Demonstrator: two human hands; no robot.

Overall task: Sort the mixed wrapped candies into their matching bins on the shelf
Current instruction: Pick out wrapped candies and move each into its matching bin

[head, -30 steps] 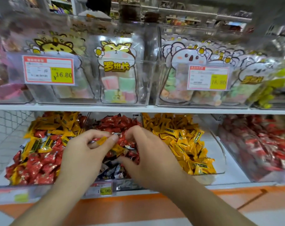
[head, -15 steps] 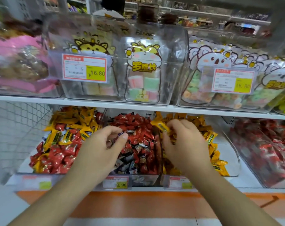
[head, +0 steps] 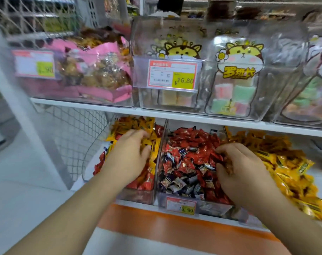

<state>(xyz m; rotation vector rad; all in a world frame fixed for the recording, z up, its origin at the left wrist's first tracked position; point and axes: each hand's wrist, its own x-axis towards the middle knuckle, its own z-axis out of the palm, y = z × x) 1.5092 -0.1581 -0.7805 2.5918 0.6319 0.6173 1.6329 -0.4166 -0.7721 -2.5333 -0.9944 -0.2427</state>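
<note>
Reaching low, the right hand (head: 237, 168) curls over the red candies (head: 191, 146) in the middle bin (head: 180, 204), apparently pinching some (exactly what is blurred). Further back, the left hand (head: 130, 159) rests with loose fingers on the mixed yellow candies (head: 136, 124) in the left bin (head: 136, 196). Risk: slick wrappers could slip and drop into the wrong bin.

The left bin (head: 138, 196) held yellow and red wrapped candies (head: 149, 126); the middle bin's candies (head: 191, 142) were red with dark blue. The shelf's front edge (head: 156, 218) was orange; the price tag (head: 172, 74) orange-bordered with yellow.
</note>
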